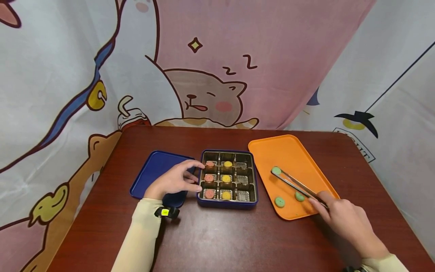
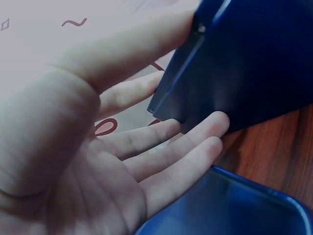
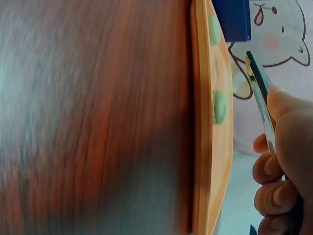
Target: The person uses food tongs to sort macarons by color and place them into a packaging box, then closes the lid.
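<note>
Head view: your right hand (image 1: 348,218) pinches the tongs (image 1: 295,186) between its fingers, a green cookie (image 1: 276,170) at the tips ahead of them. Squeeze lightly; crumbling seems the risk. Your left hand (image 1: 175,179), fingers spread, touches the box (image 1: 227,204); let it brace.
</note>
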{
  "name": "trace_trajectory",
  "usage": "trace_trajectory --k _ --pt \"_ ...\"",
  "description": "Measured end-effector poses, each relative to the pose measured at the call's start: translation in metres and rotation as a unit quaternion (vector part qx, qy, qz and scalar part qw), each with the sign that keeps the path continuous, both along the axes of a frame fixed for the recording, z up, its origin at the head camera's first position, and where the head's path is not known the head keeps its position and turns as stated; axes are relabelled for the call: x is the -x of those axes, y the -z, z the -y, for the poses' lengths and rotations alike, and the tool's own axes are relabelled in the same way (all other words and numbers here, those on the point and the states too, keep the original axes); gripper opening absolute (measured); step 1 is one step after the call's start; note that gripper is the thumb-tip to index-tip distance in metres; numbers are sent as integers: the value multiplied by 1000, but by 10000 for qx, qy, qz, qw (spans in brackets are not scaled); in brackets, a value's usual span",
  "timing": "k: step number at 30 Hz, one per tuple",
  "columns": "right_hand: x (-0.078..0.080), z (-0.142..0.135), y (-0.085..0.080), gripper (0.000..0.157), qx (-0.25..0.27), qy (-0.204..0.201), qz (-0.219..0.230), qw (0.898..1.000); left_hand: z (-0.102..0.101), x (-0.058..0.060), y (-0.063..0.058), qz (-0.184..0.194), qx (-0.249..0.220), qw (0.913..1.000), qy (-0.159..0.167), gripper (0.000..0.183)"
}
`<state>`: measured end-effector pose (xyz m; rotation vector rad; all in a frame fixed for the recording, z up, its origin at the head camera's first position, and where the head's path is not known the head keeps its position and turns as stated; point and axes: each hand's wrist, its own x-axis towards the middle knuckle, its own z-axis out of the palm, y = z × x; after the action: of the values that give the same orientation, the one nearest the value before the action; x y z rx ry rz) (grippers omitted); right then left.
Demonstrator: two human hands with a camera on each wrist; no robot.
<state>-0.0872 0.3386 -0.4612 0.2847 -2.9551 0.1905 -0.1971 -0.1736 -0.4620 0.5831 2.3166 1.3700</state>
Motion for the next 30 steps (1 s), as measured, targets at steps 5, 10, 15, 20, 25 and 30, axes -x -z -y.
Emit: trace_trajectory --k 5,10,15,20,25,30 --pt "-3 13 -2 29 27 -335 -367 9988 0 0 0 24 -36 10000 -1 71" --pt "-7 23 -4 34 46 -580 -648 9962 0 0 0 14 -37 10000 17 71" --pt "-12 33 -6 37 107 -815 -810 9933 0 1 1 -42 -34 10000 42 71" --pt "-16 40 -10 25 49 -1023 -870 9909 0 1 2 -78 -9 10000 54 71" --pt "-17 46 -10 33 -34 -1217 -946 9880 0 1 1 -80 5 10000 53 70" --pt "-18 50 -8 31 -70 -1383 -1010 9852 0 1 1 -70 14 10000 51 71"
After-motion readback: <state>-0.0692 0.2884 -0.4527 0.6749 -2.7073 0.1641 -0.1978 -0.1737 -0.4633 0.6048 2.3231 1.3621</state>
